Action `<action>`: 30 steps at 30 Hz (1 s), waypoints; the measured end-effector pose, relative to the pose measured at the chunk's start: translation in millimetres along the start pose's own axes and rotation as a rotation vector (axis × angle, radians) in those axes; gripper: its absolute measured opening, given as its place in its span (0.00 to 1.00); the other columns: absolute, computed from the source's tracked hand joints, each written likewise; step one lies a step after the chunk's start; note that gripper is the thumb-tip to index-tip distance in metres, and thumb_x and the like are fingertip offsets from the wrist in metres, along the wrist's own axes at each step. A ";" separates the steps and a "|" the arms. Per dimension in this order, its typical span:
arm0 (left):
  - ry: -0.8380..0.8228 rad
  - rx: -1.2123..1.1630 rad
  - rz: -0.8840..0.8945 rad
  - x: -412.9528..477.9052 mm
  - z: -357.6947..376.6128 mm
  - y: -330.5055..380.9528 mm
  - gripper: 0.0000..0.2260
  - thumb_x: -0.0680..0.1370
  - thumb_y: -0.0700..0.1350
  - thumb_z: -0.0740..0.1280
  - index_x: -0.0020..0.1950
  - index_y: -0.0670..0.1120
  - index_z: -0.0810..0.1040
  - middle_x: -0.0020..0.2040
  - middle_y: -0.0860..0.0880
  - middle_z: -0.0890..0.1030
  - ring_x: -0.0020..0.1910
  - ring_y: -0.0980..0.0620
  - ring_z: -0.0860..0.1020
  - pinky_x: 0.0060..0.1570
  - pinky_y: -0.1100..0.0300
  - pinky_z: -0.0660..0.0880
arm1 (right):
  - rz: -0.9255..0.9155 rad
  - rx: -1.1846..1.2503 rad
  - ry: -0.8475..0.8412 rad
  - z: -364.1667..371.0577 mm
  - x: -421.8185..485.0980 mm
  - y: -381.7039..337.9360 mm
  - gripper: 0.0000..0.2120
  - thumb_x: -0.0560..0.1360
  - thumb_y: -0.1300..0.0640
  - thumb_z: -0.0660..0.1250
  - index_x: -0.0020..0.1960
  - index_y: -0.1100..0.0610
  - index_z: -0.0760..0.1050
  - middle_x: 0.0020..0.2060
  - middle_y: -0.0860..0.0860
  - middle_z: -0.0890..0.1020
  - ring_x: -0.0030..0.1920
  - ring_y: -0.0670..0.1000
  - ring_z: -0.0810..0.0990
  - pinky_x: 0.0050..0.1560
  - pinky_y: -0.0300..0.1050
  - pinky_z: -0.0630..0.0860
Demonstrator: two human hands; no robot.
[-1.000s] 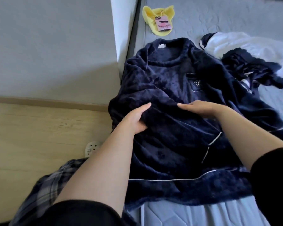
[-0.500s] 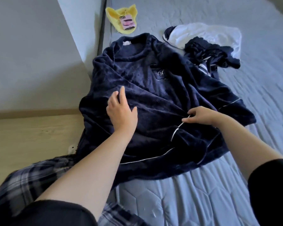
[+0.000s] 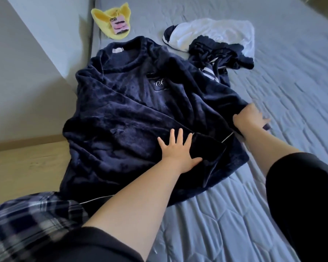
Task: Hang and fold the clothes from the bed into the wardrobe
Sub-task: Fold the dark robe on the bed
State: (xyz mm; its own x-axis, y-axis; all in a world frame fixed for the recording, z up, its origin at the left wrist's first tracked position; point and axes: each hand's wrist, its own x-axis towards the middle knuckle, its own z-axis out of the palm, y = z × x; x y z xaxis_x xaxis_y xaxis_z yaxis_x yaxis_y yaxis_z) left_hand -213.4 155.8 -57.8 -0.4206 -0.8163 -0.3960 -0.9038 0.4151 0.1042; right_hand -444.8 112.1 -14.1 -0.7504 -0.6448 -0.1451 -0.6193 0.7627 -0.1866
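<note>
A dark navy fleece top point(image 3: 133, 108) with white piping lies spread face up on the grey bed point(image 3: 284, 103), its left side hanging over the bed's edge. My left hand point(image 3: 178, 150) presses flat on its lower front, fingers spread. My right hand point(image 3: 249, 118) grips the garment's right edge, at the sleeve end, out on the mattress. Beyond the top lies a heap of a white garment point(image 3: 216, 33) and a crumpled navy one point(image 3: 220, 52).
A yellow cloth item point(image 3: 110, 19) with a pink tag lies near the bed's top left corner. A grey wall point(image 3: 27, 72) and wooden floor point(image 3: 23, 165) are to the left. Plaid trouser legs point(image 3: 27, 224) show at lower left.
My right hand has carried the sleeve from the garment's middle out to the right. My left hand has slid down and right and flattened on the fabric. The view has shifted right.
</note>
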 end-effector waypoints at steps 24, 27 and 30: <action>0.052 -2.073 -0.334 -29.7 -52.2 -143.6 0.22 0.77 0.63 0.60 0.64 0.51 0.73 0.59 0.45 0.81 0.53 0.46 0.82 0.47 0.51 0.78 | -0.222 0.821 -0.743 41.8 -130.4 -121.5 0.12 0.79 0.50 0.60 0.42 0.55 0.75 0.34 0.51 0.76 0.32 0.48 0.73 0.35 0.41 0.68; 0.144 -1.839 -0.300 -31.9 -66.5 -145.3 0.21 0.72 0.67 0.62 0.59 0.58 0.74 0.59 0.51 0.80 0.55 0.51 0.80 0.48 0.52 0.78 | -0.235 0.914 -0.763 39.5 -130.6 -128.6 0.15 0.78 0.47 0.63 0.58 0.56 0.74 0.45 0.52 0.79 0.43 0.50 0.77 0.46 0.45 0.71; 0.238 -1.542 -0.257 -35.2 -84.8 -140.0 0.30 0.66 0.70 0.64 0.64 0.58 0.71 0.59 0.57 0.76 0.52 0.59 0.76 0.44 0.60 0.72 | -0.453 0.903 -0.747 35.7 -140.0 -139.9 0.20 0.78 0.54 0.65 0.69 0.51 0.69 0.56 0.48 0.77 0.56 0.48 0.77 0.58 0.43 0.73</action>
State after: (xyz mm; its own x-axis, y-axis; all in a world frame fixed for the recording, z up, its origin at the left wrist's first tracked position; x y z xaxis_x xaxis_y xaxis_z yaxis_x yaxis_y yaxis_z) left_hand -78.8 92.3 18.9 -0.1176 -0.9010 -0.4176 -0.0963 -0.4082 0.9078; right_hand -244.8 93.8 -2.4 -0.0151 -0.9356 -0.3528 -0.1861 0.3493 -0.9184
